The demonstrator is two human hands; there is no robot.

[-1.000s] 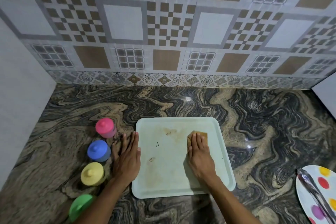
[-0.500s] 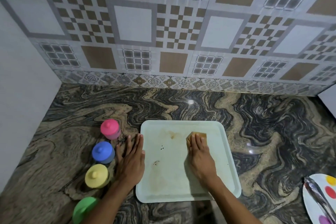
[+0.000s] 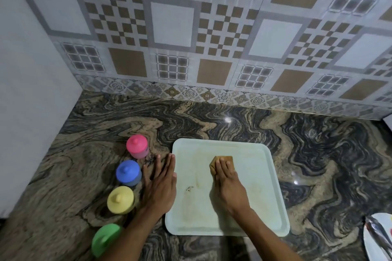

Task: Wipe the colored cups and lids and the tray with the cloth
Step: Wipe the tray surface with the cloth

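Observation:
A pale green tray (image 3: pixel 263 197) lies flat on the marbled counter, with faint brown smears and a dark speck patch on it. My right hand (image 3: pixel 228 182) presses a small tan cloth (image 3: pixel 222 160) onto the tray's middle, fingers flat on top of it. My left hand (image 3: pixel 160 184) rests flat against the tray's left edge, holding nothing. Left of that hand stands a row of lidded cups: pink (image 3: pixel 137 146), blue (image 3: pixel 128 172), yellow (image 3: pixel 121 199) and green (image 3: pixel 105 239), the green one partly behind my forearm.
A white plate with coloured dots (image 3: pixel 375 239) carrying metal tongs (image 3: pixel 379 237) sits at the right bottom corner. A tiled wall (image 3: pixel 212 38) closes the back and a white panel (image 3: pixel 25 101) the left side.
My right hand has slid the cloth leftward, from the tray's upper right toward its middle. The smears near the top look fainter. The left hand and cups hold their places.

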